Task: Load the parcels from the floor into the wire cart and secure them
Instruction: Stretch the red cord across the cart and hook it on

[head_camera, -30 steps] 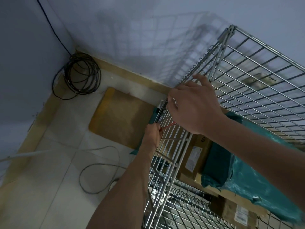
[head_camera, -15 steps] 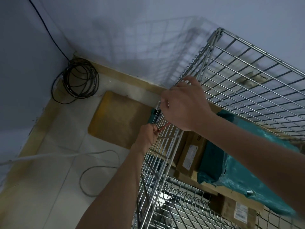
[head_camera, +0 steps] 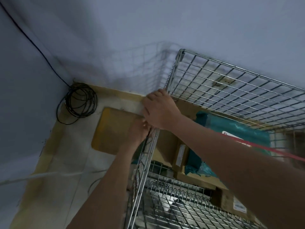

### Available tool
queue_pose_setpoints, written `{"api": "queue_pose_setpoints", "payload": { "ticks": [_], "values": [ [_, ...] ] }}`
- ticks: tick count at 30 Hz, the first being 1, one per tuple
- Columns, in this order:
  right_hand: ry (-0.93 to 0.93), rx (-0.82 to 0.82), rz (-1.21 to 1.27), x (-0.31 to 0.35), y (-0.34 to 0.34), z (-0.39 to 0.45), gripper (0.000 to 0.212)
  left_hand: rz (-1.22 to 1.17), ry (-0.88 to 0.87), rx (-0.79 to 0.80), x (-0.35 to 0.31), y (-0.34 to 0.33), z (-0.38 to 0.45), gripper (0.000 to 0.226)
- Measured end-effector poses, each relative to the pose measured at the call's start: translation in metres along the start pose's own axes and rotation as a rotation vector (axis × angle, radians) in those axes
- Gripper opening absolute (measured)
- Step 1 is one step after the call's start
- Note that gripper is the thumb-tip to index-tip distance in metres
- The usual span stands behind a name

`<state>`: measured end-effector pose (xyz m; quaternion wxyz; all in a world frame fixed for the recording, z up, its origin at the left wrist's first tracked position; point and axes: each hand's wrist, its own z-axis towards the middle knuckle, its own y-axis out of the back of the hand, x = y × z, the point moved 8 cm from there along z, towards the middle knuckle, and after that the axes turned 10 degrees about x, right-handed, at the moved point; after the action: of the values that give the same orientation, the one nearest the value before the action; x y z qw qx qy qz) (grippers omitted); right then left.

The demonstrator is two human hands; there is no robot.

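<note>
Cart shelf (head_camera: 181,210): nearest, low inside wire cart (head_camera: 231,90); shiny metal grid, blurred.
Left forearm (head_camera: 105,187): bare, running up outside cart's left wire panel (head_camera: 145,156).
Right forearm (head_camera: 239,159): bare, crossing over cart's open top from right.
Brown boxes (head_camera: 168,146): cardboard parcels inside cart, flat-sided, white labels; one more at cart's lower right (head_camera: 234,205).
Teal parcel (head_camera: 231,129): glossy crinkled plastic wrap, soft bag shape, lying on boxes inside cart, label patch showing.
Red strap (head_camera: 267,148): thin, taut, slanting across cart interior toward right edge; blurred.
Left hand (head_camera: 139,131): at top edge of cart's left panel, fingers curled toward wire; what is held cannot be told, part hidden by right hand.
Right hand (head_camera: 158,111): just above left hand at cart's near-left corner post, fingers bent over top wire, gripping it.
Wire cart: chrome grid walls, square mesh, against wall corner.
Floor parcel (head_camera: 113,129): tan flat rounded-corner package on pale tile, just left of cart, outside it.
White cable (head_camera: 41,176): thin, lying on floor left of cart.
Black cable coil (head_camera: 79,101): round loops in floor corner, well left of cart.
Wall (head_camera: 115,38): plain grey-blue, matte, behind cart.
</note>
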<state>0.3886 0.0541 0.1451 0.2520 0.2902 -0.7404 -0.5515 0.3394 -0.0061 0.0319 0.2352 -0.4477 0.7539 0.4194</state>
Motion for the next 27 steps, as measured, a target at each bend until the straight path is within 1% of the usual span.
{"api": "queue_pose_setpoints", "payload": {
  "ticks": [1,3,4,6,8,9,11,13,15,17,19,22,24,27],
  "values": [
    [-0.009,-0.017,0.073,-0.005,0.004,-0.004,0.038,-0.032,-0.043,-0.035,-0.011,0.011,-0.007,0.034],
    [-0.071,-0.051,0.218,-0.019,0.015,-0.018,0.041,0.094,-0.117,-0.102,-0.046,0.029,-0.027,0.024],
    [-0.117,-0.056,0.260,-0.029,0.021,-0.030,0.043,0.175,-0.155,-0.189,-0.065,0.040,-0.035,0.022],
    [-0.218,-0.073,0.321,-0.054,0.034,-0.065,0.047,0.220,-0.233,-0.357,-0.105,0.049,-0.047,0.022],
    [-0.314,-0.072,0.353,-0.081,0.043,-0.110,0.049,0.293,-0.382,-0.434,-0.155,0.039,-0.059,0.021],
    [-0.358,-0.038,0.367,-0.095,0.041,-0.132,0.050,0.348,-0.436,-0.415,-0.177,0.023,-0.062,0.020],
    [-0.448,0.051,0.383,-0.127,0.030,-0.177,0.047,0.446,-0.514,-0.270,-0.220,-0.025,-0.066,0.017],
    [-0.498,0.144,0.361,-0.159,0.013,-0.219,0.046,0.550,-0.583,-0.126,-0.251,-0.079,-0.071,0.020],
    [-0.529,0.182,0.354,-0.188,0.001,-0.255,0.042,0.650,-0.632,-0.006,-0.271,-0.130,-0.075,0.024],
    [-0.549,0.185,0.388,-0.214,-0.007,-0.289,0.039,0.708,-0.623,0.052,-0.284,-0.171,-0.073,0.024],
    [-0.542,0.223,0.398,-0.234,-0.018,-0.314,0.035,0.730,-0.595,0.095,-0.292,-0.205,-0.073,0.023],
    [-0.506,0.252,0.416,-0.259,-0.031,-0.342,0.033,0.742,-0.497,0.178,-0.297,-0.245,-0.075,0.025],
    [-0.484,0.251,0.458,-0.270,-0.037,-0.355,0.031,0.728,-0.430,0.223,-0.299,-0.264,-0.076,0.027],
    [-0.500,0.261,0.542,-0.286,-0.047,-0.366,0.023,0.624,-0.334,0.290,-0.303,-0.279,-0.071,0.026]
  ]
}}
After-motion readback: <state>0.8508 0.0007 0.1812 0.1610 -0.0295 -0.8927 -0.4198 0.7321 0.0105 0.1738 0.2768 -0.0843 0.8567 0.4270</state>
